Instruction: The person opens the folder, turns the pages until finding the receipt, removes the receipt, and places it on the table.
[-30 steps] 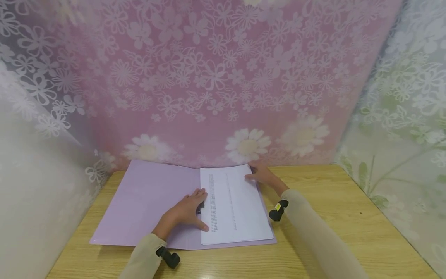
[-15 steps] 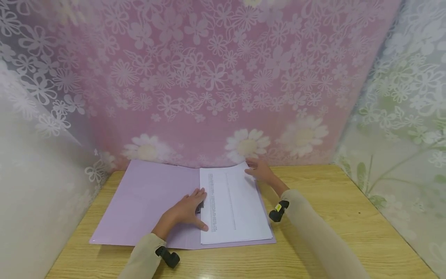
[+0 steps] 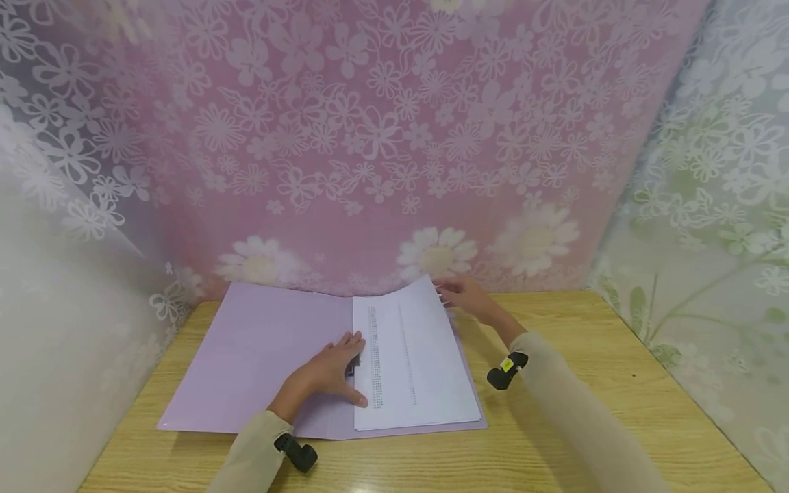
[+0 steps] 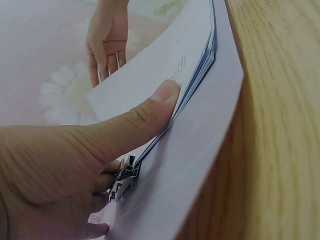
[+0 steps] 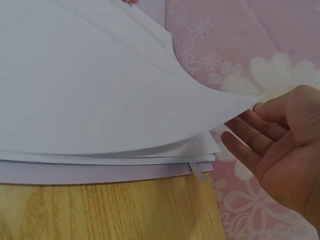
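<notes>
An open lilac clip folder (image 3: 271,349) bears a stack of printed paper (image 3: 425,376) on its right half. My left hand (image 3: 329,370) rests spread at the folder's middle. Its thumb presses on the stack's edge in the left wrist view, and its other fingers lie by the metal clip (image 4: 125,179). At the stack's far right corner, my right hand (image 3: 465,298) touches the raised top sheet (image 5: 125,95). The right fingers lie fairly straight, partly hidden behind the sheet in the right wrist view, with the thumb at its corner.
The folder lies on a wooden table (image 3: 585,383) close to a pink flowered backdrop (image 3: 345,226). Another flowered sheet (image 3: 709,260) borders the right side. Each wrist wears a small black camera; one camera (image 3: 296,452) is beside the left sleeve.
My right hand has moved slightly to the right, and the top sheet's far right corner has risen and curled leftward. The left hand has stayed in place.
</notes>
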`<state>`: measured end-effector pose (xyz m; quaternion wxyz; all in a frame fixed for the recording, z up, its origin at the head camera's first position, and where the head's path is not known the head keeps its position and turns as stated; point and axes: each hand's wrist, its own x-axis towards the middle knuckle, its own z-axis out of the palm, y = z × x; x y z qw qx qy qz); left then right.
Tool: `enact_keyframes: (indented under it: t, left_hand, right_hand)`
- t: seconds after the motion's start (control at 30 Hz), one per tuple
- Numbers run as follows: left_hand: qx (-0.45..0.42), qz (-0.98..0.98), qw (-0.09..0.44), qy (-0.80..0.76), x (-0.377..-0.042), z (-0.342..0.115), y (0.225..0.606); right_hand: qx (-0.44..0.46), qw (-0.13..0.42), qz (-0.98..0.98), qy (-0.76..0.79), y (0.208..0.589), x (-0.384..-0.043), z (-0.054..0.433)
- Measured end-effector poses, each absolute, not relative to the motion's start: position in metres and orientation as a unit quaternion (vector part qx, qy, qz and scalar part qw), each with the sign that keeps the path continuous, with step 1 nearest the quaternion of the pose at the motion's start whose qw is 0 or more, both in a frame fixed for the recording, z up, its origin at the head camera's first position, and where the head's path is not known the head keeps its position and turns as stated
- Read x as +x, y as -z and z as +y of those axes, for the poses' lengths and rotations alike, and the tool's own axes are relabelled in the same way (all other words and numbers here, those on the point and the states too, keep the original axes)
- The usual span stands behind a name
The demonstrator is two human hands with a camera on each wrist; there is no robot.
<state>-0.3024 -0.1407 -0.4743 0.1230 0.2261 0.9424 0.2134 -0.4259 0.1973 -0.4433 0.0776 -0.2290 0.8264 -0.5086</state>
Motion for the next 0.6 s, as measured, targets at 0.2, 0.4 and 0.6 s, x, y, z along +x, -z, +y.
enact_keyframes:
  t: [0.2,0.4,0.6]
  left_hand:
    - [0.225,0.941,0.123,-0.221,-0.301,-0.141,0.472]
    - [0.226,0.942,0.123,-0.217,-0.302,-0.141,0.474]
    - [0.227,0.941,0.122,-0.219,-0.302,-0.141,0.474]
  right_hand:
    - [-0.262,0.156,0.8,0.517,0.441,-0.413,0.211]
    - [-0.283,0.223,0.783,0.507,0.443,-0.392,0.224]
    - [-0.297,0.253,0.776,0.496,0.45,-0.373,0.231]
